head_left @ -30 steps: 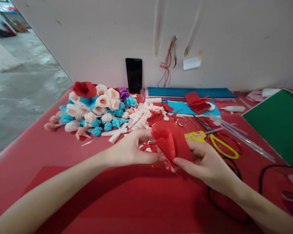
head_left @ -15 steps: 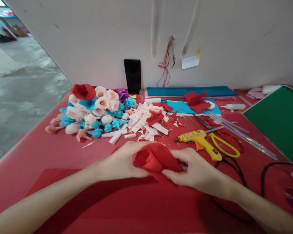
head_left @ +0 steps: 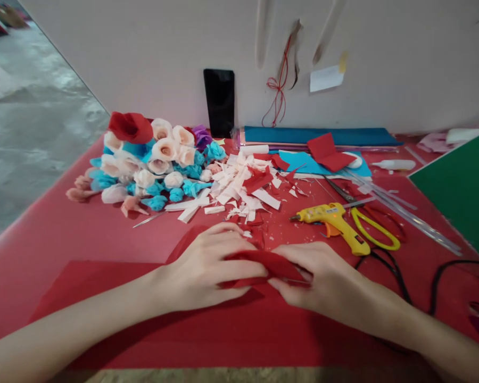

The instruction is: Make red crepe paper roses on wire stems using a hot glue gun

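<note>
Between my two hands is a red paper flower (head_left: pixel 277 264), partly covered by my fingers. My left hand (head_left: pixel 213 266) lies over its left side with the fingers wrapped across the paper. My right hand (head_left: pixel 317 271) pinches the flower's right end between thumb and fingers. Beneath them, a large sheet of red paper (head_left: pixel 175 340) spreads along the table's front edge. Just beyond my hands lie scraps of white paper (head_left: pixel 239 186) with a few red pieces among them.
Paper flowers (head_left: pixel 147 165) are heaped at the back left. A yellow glue gun (head_left: pixel 335 221) and yellow-handled scissors (head_left: pixel 375 229) lie to the right, near clear glue sticks (head_left: pixel 411 213) and a green board (head_left: pixel 459 191). A black phone (head_left: pixel 219 103) leans on the wall.
My left hand has rolled over the flower, so its open cup, visible before, is now turned away and mostly covered. My right hand keeps its pinch. The view has tilted down slightly.
</note>
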### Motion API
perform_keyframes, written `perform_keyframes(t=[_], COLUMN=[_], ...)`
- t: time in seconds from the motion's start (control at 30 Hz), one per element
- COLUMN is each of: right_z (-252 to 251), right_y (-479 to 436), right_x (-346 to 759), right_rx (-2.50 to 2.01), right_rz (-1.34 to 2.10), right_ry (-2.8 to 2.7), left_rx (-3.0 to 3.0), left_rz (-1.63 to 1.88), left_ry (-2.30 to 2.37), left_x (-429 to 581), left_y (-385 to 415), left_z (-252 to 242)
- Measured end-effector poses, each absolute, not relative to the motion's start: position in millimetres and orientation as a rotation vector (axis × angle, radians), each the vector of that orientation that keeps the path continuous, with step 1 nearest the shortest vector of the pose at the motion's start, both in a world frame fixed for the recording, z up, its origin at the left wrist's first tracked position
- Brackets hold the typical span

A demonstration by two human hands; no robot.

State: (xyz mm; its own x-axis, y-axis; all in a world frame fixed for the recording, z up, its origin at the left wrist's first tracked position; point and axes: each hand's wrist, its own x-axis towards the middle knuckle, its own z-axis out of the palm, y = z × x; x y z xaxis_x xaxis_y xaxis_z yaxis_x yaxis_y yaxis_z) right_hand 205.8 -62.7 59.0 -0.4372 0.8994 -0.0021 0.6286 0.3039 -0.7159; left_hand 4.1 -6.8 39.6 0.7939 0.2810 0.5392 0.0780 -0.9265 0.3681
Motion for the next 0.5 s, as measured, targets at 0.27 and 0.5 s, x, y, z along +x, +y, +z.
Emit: perform_keyframes(t=[0.27,0.5], right_z=[61.7,59.8], right_y=[-66.0,-67.9], right_x=[205.4,207.2], right_rx=[-1.371,-1.386], right_rz=[0.796,0.784], right_ry=[-2.238,-2.267], left_rx=[2.657,2.629], left_rz=[0.905,0.891], left_ry=[0.307,0.271], left_x=[4.2,2.4], left_y=[-8.5,-7.8], left_z=[37.2,38.1])
